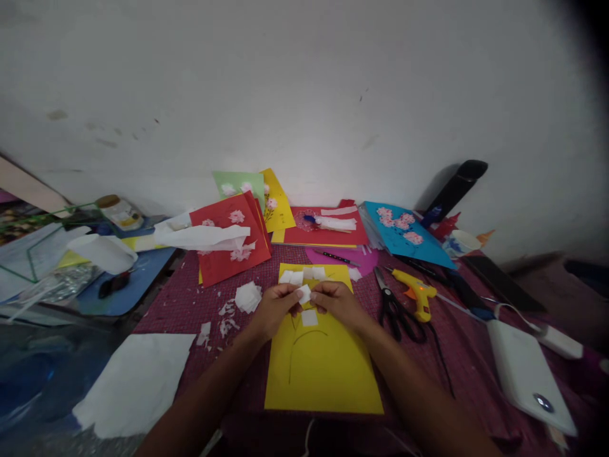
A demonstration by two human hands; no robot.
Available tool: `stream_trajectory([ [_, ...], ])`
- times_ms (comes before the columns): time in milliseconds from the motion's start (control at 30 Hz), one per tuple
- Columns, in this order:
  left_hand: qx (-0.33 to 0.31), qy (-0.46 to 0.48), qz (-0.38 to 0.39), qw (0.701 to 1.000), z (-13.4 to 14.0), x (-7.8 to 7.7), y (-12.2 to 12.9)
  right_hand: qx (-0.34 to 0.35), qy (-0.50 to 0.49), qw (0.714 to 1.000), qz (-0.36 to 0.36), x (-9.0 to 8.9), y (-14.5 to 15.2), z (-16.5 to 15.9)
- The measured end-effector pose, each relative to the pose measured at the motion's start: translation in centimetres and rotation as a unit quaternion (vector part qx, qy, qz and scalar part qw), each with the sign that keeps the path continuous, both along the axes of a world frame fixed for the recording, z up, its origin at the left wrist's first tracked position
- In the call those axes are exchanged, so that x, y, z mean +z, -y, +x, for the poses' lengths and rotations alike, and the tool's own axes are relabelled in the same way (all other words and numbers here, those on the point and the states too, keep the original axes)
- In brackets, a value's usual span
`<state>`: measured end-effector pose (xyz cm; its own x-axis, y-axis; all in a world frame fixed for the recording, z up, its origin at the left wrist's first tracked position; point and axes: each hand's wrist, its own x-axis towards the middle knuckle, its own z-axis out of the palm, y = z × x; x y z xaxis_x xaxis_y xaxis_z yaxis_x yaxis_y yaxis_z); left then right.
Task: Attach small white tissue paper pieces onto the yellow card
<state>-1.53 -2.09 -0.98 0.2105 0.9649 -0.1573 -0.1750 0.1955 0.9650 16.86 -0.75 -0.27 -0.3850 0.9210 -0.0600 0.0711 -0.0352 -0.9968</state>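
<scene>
Between the fingertips of my left hand [276, 308] and my right hand [343, 304] is a small white paper square [304, 294], pinched from both sides. Both hands hover over the upper part of a yellow sheet of paper [328, 374], which carries thin dark curved lines. Another white square [309, 318] lies on the sheet just below my fingers. Several more white paper pieces [314, 273] rest along its top edge. Left of my left hand sits a stack of cut white paper [248, 297], with torn scraps [228, 320] beside it.
Black-handled scissors [397, 311] and a yellow glue gun [419, 293] lie to the right, near a white box-like device [530, 374]. Red cards [221, 254] and a blue card [404, 235] with pink-white flowers stand at the back. A large white sheet [143, 381] is front left.
</scene>
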Motion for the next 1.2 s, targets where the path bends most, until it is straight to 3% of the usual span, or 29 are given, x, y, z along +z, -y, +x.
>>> stream_trajectory([
  [333, 0.018, 0.048, -0.034, 0.998, 0.28, 0.19, 0.09, 0.018, -0.033, 0.999, -0.039, -0.3, -0.14, -0.47],
  [600, 0.013, 0.06, -0.007, 0.998, 0.25, 0.07, 0.12, 0.025, -0.053, 0.997, -0.048, -0.64, -0.04, -0.64],
  [900, -0.005, -0.005, 0.046, 0.999, 0.31, 0.27, 0.24, 0.019, -0.069, 0.996, -0.045, -0.53, 0.1, -0.74],
  [1200, -0.004, -0.035, 0.03, 0.999, 0.32, 0.37, 0.22, 0.027, -0.07, 0.996, -0.039, -0.69, 0.07, -0.76],
])
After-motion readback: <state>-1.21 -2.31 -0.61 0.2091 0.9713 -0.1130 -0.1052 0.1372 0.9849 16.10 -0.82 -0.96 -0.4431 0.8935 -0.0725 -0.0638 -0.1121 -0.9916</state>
